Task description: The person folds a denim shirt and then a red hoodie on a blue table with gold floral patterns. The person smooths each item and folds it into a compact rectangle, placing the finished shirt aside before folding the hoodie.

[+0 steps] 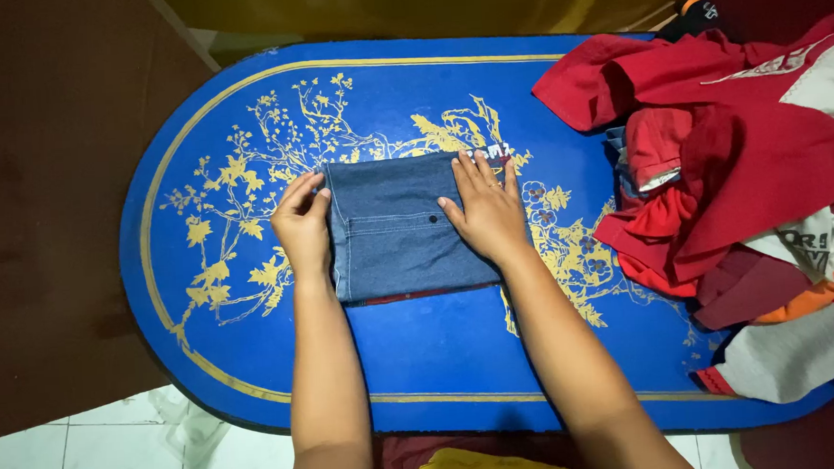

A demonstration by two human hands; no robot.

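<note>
A folded blue denim garment lies in a neat rectangle at the middle of a blue table painted with gold branches. My left hand rests against the garment's left edge, fingers together and curled slightly. Flat on the garment's right part lies my right hand, fingers spread and pressing down. Neither hand grips anything.
A heap of red, white and grey clothes covers the table's right end. Dark brown floor lies to the left, white tiles at the near left. A yellow surface runs behind the table.
</note>
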